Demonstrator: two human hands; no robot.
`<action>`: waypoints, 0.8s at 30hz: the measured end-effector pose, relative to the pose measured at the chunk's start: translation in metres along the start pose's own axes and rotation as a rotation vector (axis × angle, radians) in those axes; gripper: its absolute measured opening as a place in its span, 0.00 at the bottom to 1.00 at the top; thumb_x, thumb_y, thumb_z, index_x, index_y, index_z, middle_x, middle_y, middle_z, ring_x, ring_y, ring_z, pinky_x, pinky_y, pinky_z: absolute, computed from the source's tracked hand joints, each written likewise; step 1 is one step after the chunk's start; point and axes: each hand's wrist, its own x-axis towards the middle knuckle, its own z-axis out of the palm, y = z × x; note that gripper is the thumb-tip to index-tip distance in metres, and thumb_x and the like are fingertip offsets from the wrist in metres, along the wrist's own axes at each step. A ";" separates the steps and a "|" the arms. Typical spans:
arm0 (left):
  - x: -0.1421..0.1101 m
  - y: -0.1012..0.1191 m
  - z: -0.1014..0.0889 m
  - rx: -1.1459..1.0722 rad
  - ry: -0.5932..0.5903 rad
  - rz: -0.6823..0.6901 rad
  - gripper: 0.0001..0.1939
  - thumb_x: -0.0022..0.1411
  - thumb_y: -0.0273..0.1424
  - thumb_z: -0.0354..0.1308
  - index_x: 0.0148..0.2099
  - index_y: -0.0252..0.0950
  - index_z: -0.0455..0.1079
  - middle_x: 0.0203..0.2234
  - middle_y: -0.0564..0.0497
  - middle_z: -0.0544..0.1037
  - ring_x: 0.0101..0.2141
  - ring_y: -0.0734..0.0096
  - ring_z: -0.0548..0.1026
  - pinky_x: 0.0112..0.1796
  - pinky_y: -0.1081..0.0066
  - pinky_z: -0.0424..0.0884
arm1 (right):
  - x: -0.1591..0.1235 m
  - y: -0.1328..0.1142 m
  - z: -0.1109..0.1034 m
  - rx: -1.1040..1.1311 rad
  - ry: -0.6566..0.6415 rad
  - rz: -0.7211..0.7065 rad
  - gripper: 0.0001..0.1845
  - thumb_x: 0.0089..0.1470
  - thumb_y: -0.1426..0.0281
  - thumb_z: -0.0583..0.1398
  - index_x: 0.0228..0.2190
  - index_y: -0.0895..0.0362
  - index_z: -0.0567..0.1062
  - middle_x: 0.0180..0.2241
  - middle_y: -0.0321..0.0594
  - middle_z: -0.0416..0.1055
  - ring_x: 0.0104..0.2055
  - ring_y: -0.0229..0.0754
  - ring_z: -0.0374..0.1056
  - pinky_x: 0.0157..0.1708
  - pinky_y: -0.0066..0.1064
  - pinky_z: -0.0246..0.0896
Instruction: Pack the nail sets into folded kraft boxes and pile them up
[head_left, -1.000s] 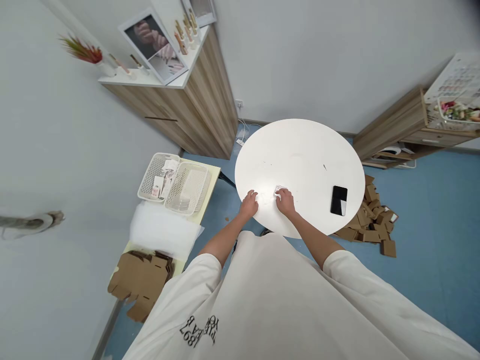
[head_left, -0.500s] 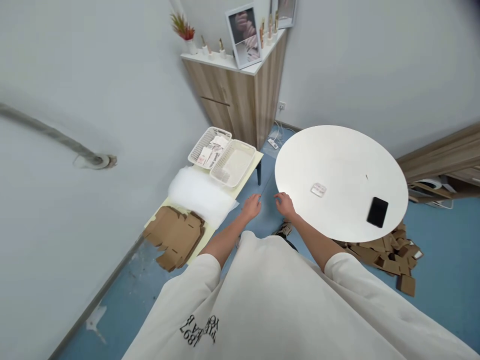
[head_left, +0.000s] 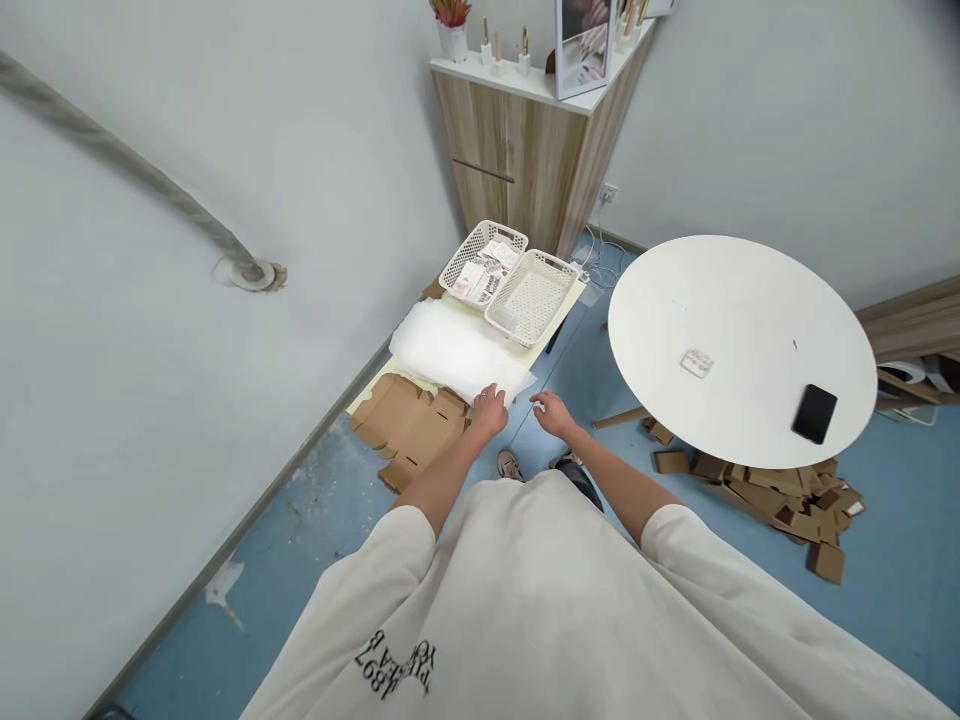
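Observation:
My left hand is at the near edge of a pile of white, translucent packing sheets, its fingers loosely apart and holding nothing; whether it touches the sheets I cannot tell. Over the blue floor, between the low yellow-topped table and the round white table, my right hand hangs with fingers apart and nothing in them. Flattened brown cardboard boxes lie stacked to the left of my left hand. Behind the sheets stand two white plastic baskets: one basket holds printed papers, the other small clear pieces.
On the round white table to the right lie a small printed packet and a black tablet-like device. Folded cardboard boxes are heaped beneath it. A wooden cabinet stands in the corner; cables trail beside it.
My view has swung left and nearer the low table. My left hand has come to the edge of the white sheets. Both hands remain without anything in them.

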 end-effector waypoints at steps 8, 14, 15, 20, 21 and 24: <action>0.036 -0.025 0.007 -0.013 -0.126 -0.080 0.33 0.59 0.28 0.54 0.66 0.29 0.58 0.69 0.29 0.52 0.68 0.40 0.52 0.63 0.42 0.54 | 0.015 -0.015 0.012 0.010 -0.031 0.034 0.18 0.58 0.76 0.55 0.48 0.55 0.76 0.51 0.46 0.72 0.51 0.45 0.69 0.53 0.37 0.63; 0.041 -0.033 0.012 -0.036 -0.144 -0.075 0.36 0.59 0.31 0.56 0.69 0.30 0.55 0.68 0.28 0.54 0.67 0.40 0.55 0.61 0.45 0.58 | 0.022 -0.021 0.009 0.018 -0.044 0.057 0.17 0.59 0.76 0.55 0.47 0.54 0.77 0.50 0.45 0.73 0.48 0.44 0.71 0.51 0.36 0.65; 0.041 -0.034 0.011 -0.041 -0.134 -0.076 0.37 0.59 0.31 0.55 0.69 0.29 0.54 0.67 0.27 0.56 0.66 0.41 0.56 0.61 0.47 0.59 | 0.023 -0.023 0.008 0.014 -0.043 0.060 0.17 0.59 0.76 0.55 0.47 0.54 0.77 0.50 0.45 0.73 0.47 0.43 0.71 0.51 0.35 0.65; 0.039 -0.033 -0.002 -0.028 -0.057 -0.066 0.36 0.61 0.27 0.52 0.71 0.29 0.51 0.66 0.30 0.58 0.64 0.45 0.62 0.60 0.52 0.61 | 0.031 -0.030 0.001 -0.004 -0.038 0.056 0.16 0.59 0.76 0.56 0.47 0.55 0.77 0.48 0.46 0.74 0.45 0.42 0.72 0.50 0.34 0.65; 0.038 -0.032 -0.004 -0.025 -0.028 -0.049 0.36 0.62 0.26 0.52 0.71 0.30 0.51 0.66 0.30 0.58 0.64 0.45 0.61 0.60 0.52 0.60 | 0.033 -0.031 0.000 0.000 -0.034 0.051 0.17 0.59 0.76 0.55 0.47 0.56 0.77 0.49 0.45 0.74 0.45 0.42 0.72 0.50 0.34 0.65; 0.032 -0.026 -0.009 -0.035 0.036 0.007 0.34 0.64 0.26 0.50 0.71 0.31 0.51 0.68 0.33 0.56 0.65 0.46 0.59 0.61 0.51 0.58 | 0.040 -0.040 -0.003 0.047 0.001 0.049 0.17 0.58 0.76 0.55 0.47 0.55 0.77 0.49 0.45 0.75 0.46 0.42 0.72 0.52 0.35 0.64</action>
